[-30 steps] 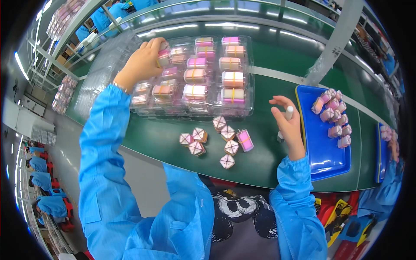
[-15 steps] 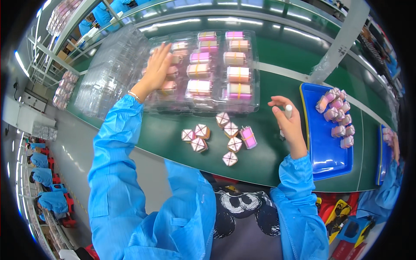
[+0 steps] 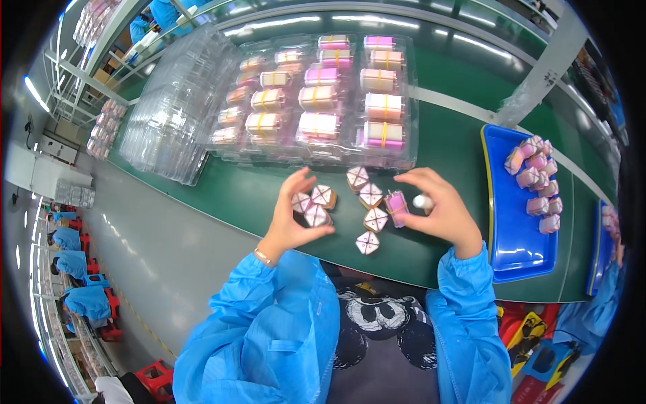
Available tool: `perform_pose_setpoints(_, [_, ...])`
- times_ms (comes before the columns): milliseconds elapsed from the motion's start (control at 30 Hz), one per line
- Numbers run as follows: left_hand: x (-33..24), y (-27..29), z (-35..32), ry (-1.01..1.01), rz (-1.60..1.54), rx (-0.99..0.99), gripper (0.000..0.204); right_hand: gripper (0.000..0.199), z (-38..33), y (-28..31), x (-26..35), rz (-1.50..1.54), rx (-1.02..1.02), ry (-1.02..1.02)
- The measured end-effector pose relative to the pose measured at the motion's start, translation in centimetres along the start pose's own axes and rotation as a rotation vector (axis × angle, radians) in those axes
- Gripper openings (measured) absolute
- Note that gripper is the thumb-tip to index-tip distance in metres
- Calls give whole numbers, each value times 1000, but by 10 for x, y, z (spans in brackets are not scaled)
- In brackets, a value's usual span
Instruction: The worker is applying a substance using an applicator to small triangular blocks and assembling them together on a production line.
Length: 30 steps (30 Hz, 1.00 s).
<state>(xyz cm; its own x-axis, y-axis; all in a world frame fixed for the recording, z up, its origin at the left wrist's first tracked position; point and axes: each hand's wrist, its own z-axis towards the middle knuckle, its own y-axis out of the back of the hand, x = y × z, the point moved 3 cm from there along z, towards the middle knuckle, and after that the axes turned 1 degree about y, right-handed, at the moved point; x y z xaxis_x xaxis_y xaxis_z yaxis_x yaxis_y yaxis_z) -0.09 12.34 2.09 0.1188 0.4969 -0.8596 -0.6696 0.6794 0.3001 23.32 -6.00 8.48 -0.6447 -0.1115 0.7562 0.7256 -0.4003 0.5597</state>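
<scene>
Hands gathering small pink-and-tan blocks on the green desk

Fingers of the left hand [image 3: 293, 219] curl round a small cluster of square blocks [image 3: 313, 205] at the middle of the frame, thumb below and fingertips above, grasping them where they lie on the green desk [image 3: 222, 192]. The right hand [image 3: 437, 212], just right of centre, pinches a pink banded bundle [image 3: 397, 207] between thumb and forefinger, with a small white object [image 3: 422, 200] tucked against its fingers. Between the two hands lie loose blocks [image 3: 371, 219], near one another but apart from both grips.

The step looks like collecting loose pieces into a set; the next move would seem to call for closing the cluster squarely so no block slips out.

Above the hands, a clear plastic tray [image 3: 404, 94] holds rows of banded bundles. A stack of empty clear trays [image 3: 168, 114] sits at upper left. At right, a blue tray [image 3: 518, 249] carries more pink pieces [image 3: 535, 175].
</scene>
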Motion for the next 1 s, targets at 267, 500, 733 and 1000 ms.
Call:
perform_pose_setpoints(267, [-11,-9,13,-148,346,46,81,68,-1,-38,-3,-227,173,-89])
perform_pose_setpoints(500, [-25,-33,27,15,360,54,62,64,-1,-48,5,-332,137,-81])
perform_pose_setpoints(733, [-23,-16,15,-93,356,-111,58,57,-4,-45,-3,-275,120,-114])
perform_pose_setpoints(1000, [-115,103,141,-632,820,-234,60,54,-4,-36,-3,-201,179,-198])
